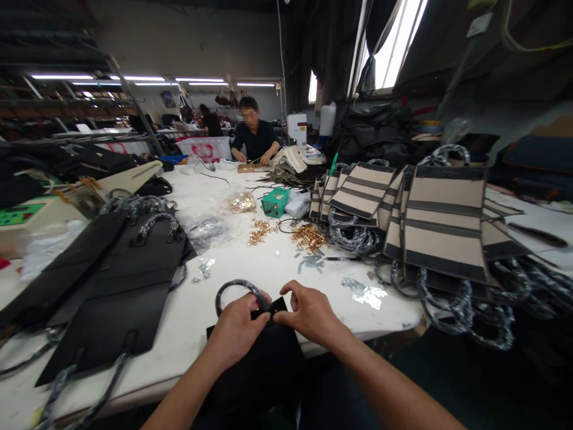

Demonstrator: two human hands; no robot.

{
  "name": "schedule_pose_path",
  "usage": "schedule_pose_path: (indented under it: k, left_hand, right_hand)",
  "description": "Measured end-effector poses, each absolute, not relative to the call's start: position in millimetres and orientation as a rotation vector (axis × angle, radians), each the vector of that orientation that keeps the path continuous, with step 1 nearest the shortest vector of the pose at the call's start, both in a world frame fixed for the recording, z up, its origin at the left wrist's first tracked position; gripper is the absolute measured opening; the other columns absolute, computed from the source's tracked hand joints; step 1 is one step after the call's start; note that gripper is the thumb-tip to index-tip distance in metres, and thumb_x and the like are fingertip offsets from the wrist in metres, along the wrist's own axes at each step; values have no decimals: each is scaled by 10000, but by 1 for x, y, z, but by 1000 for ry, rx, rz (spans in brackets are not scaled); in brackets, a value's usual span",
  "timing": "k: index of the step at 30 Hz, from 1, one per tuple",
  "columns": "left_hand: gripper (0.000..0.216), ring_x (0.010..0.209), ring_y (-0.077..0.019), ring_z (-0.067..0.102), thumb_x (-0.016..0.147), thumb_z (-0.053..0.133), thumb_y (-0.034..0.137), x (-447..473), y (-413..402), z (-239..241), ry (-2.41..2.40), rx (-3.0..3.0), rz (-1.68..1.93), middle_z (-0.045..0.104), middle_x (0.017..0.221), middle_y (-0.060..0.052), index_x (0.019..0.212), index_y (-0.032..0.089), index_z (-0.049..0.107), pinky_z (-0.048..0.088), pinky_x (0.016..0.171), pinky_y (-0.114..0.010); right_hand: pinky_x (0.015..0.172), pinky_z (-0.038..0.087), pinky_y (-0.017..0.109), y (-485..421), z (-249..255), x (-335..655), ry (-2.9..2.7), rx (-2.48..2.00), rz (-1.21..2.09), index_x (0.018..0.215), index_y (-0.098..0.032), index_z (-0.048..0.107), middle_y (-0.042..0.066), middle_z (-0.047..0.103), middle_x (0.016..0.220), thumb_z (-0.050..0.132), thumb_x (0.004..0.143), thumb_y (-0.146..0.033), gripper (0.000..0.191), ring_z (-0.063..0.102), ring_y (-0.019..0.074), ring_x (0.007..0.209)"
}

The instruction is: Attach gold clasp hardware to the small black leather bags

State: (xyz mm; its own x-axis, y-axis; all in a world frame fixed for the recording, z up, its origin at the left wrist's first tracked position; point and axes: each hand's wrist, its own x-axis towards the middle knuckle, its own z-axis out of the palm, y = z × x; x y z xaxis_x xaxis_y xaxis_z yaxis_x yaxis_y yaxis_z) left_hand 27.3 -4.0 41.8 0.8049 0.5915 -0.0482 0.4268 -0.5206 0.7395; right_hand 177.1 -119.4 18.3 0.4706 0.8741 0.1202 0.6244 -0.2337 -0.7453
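Note:
A black bag panel (pixel 257 373) rests against the table's front edge, its lower part hanging in shadow. A dark rounded handle (pixel 233 283) arches up from its top edge. My left hand (pixel 242 325) is closed on that top edge beside the handle's base, thumb in front. My right hand (pixel 311 307) pinches the same edge just to the right, its thumb and index finger around the panel; whether a small fitting sits between these fingers is hidden. The two thumbs almost meet.
Gold metal fittings (pixel 308 237) and thin silver plates (pixel 310 260) lie beyond my hands, near a pen (pixel 342 258) and a green box (pixel 274 202). Black panels with handles (pixel 102 263) are stacked left, striped beige panels (pixel 445 209) right. A co-worker (pixel 254 137) sits across the table.

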Motion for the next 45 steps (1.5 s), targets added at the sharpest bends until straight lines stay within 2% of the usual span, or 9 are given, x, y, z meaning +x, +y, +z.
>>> schedule_pose_path:
  k: [4, 8, 15, 21, 24, 28, 33, 39, 45]
  left_hand:
    - [211, 936, -225, 677, 776, 557, 235, 28, -2, 42, 699, 2167, 279, 737, 960, -21, 960, 215, 660, 484, 874, -305]
    - [221, 948, -246, 671, 745, 585, 236, 29, 2, 35, 747, 2098, 308, 731, 984, -46, 951, 197, 651, 479, 884, -328]
    - [147, 773, -225, 641, 736, 587, 244, 33, 17, 21, 760, 1952, 305, 703, 813, -30, 870, 183, 590, 461, 691, -307]
    - [203, 702, -196, 632, 669, 618, 211, 41, 44, -7, 797, 1712, 249, 684, 753, -11, 858, 179, 552, 430, 635, -280]
    - [194, 624, -169, 606, 649, 637, 204, 45, 54, -19, 805, 1639, 176, 663, 687, 6, 822, 175, 555, 393, 572, -254]
    - [189, 590, -150, 589, 642, 666, 208, 48, 63, -29, 803, 1577, 120, 654, 663, 10, 804, 162, 582, 377, 552, -238]
    - [240, 648, -170, 610, 650, 713, 252, 51, 63, -30, 835, 1540, 97, 674, 721, -11, 836, 162, 593, 418, 592, -253]
    - [252, 666, -170, 606, 626, 731, 246, 54, 59, -22, 838, 1521, 105, 678, 726, -15, 808, 165, 577, 414, 606, -248]
    - [292, 667, -190, 624, 645, 721, 302, 53, 58, -23, 865, 1513, 103, 683, 732, -21, 860, 167, 575, 419, 592, -258]
  right_hand:
    - [619, 364, 213, -117, 11, 181, -1239, -1876, 489, 902, -286, 702, -59, 621, 766, 819, 634, -399, 313, 555, 113, 692]
    - [581, 344, 210, -111, -1, 180, -1173, -1818, 652, 859, -253, 708, -56, 613, 709, 786, 675, -394, 245, 534, 111, 663]
    - [556, 352, 207, -95, -16, 193, -1138, -1545, 934, 884, -191, 708, -37, 612, 683, 697, 770, -453, 286, 526, 106, 633]
    - [668, 450, 250, -74, -21, 223, -1179, -1754, 538, 909, -215, 720, 6, 696, 777, 646, 821, -435, 248, 617, 151, 713]
    - [830, 458, 303, -84, -28, 263, -1259, -1976, 150, 979, -237, 714, 43, 721, 990, 596, 870, -345, 194, 638, 196, 914]
    - [963, 385, 395, -114, -41, 325, -1305, -2382, -159, 1134, -235, 681, 95, 653, 1244, 540, 886, -216, 286, 567, 270, 1140]
    - [916, 385, 415, -138, -50, 358, -1270, -2506, -137, 1125, -200, 686, 132, 694, 1144, 529, 891, -236, 284, 582, 312, 1082]
    - [855, 412, 294, -122, -48, 347, -1321, -2386, -53, 950, -246, 717, 47, 732, 982, 489, 921, -286, 233, 626, 218, 951]
    - [743, 476, 266, -112, -53, 353, -1261, -2244, 42, 1022, -211, 677, 39, 739, 923, 402, 955, -344, 312, 669, 186, 811]
